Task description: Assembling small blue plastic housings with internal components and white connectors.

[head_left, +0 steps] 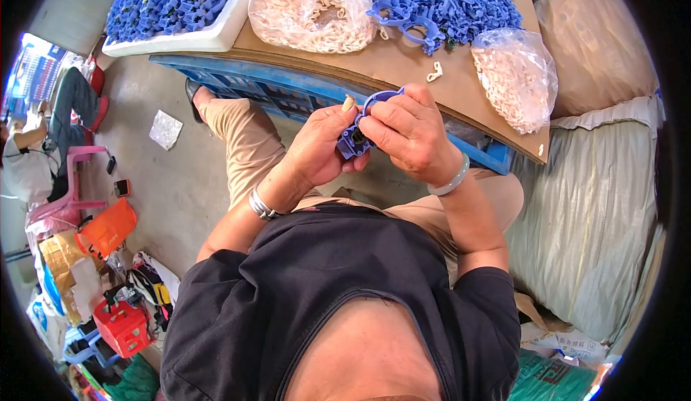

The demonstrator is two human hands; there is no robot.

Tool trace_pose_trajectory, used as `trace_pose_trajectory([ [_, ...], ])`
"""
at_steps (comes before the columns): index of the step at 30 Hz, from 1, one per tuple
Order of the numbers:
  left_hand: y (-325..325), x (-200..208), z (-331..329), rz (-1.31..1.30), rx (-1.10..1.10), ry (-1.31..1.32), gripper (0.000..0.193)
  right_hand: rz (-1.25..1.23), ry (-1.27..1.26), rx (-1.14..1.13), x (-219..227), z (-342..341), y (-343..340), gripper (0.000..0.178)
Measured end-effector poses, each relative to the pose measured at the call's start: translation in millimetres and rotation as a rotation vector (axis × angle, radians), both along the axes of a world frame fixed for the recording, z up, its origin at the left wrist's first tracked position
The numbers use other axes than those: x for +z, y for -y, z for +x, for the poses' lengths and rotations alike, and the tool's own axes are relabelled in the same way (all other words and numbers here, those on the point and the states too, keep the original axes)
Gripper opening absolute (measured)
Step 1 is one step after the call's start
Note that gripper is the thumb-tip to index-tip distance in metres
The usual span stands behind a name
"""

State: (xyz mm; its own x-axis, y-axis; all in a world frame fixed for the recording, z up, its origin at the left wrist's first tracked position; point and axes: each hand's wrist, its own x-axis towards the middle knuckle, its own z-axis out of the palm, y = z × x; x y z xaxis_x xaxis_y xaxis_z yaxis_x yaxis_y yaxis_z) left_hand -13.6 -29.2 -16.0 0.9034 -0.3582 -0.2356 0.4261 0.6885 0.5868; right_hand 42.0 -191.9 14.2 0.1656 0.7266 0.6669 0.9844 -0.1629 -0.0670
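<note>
Between my two hands, above my lap, is a blue plastic part point(351, 142) with a dark inside and a ring-shaped end. My left hand point(322, 142) is closed round its lower body, and a small cream-coloured piece point(349, 104) sticks up by the left thumb. My right hand point(412, 131) pinches the part near its ring, which curves up past the fingers. Just beyond the hands is the cardboard-topped table point(403, 66). A loose cream piece point(434, 71) lies on it, close to its near edge. The fingers hide much of the blue part.
Cream pieces fill two clear bags, one at centre point(313, 16) and one at right point(515, 81). A heap of blue parts point(461, 2) lies between them. The white tray point(173, 47) at left holds more. Large sacks point(590, 199) stand at right; a person point(36, 149) sits far left.
</note>
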Motion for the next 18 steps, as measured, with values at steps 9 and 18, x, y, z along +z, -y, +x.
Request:
trace_pose_trajectory([
  [9, 9.8, 0.8, -0.6, -0.102, 0.181, 0.029, 0.035, 0.258, -0.091, -0.073, -5.7, -2.6, -4.0, 0.023],
  [18, 12.4, -14.2, 3.2, -0.297, 0.199, 0.035, 0.037, 0.272, -0.382, -0.232, -8.6, -12.5, -8.4, 0.017],
])
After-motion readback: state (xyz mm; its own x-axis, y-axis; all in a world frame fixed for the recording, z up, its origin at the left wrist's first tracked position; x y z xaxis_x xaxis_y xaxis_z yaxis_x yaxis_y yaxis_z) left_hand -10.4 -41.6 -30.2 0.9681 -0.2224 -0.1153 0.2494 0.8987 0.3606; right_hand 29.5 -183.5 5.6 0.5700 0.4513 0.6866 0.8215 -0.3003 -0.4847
